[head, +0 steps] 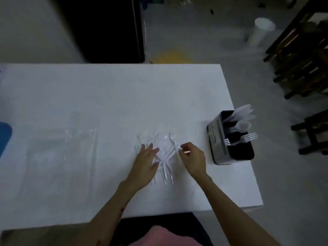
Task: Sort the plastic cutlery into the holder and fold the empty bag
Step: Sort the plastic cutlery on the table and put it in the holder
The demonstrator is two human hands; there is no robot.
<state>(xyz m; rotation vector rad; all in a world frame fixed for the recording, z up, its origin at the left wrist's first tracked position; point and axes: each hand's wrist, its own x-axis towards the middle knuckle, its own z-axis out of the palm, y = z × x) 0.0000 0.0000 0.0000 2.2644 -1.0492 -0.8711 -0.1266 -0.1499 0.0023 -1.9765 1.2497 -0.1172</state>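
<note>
From my feed the whole frame is dim and soft, so the pile of white plastic cutlery nearly melts into the white surface; I can pick out a few fork heads and handles, but not how many pieces lie there or which kinds. My left hand lies flat over the pile's left side with its fingers spread, hiding whatever is beneath it. My right hand sits at the pile's right edge, fingers curled toward the thumb beside a fork; I cannot tell if it actually pinches anything. The black holder stands near the surface's right edge, with forks, spoons and what look like knives standing in separate compartments. The clear bag lies flat, well to the left, its outline barely readable. A blue object is cut off at the left border.
</note>
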